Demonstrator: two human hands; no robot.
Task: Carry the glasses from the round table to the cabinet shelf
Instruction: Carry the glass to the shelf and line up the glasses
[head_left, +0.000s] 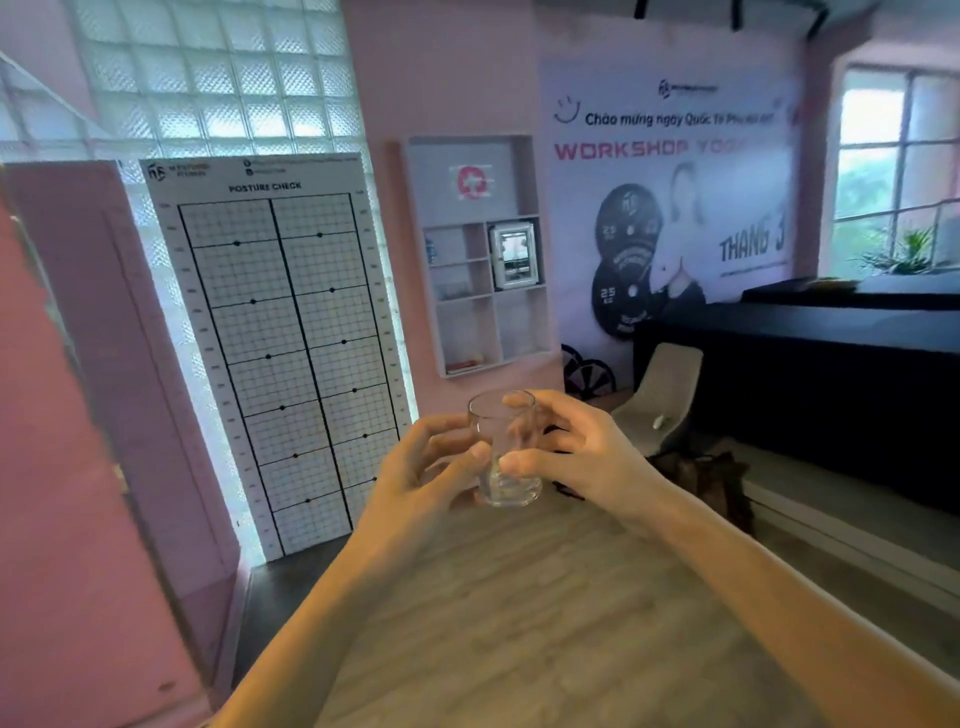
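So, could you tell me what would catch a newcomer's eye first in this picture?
A clear glass held upright in mid-air at centre, the left hand and right hand both in a grip on it. Behind, to the left, a tall posture chart leans against the glass-block wall; a workshop banner hangs upper right.

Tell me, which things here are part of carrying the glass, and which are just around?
Part of the job: glass, left hand, right hand, wall shelf unit.

Just around: posture chart, chair, dark counter, banner.
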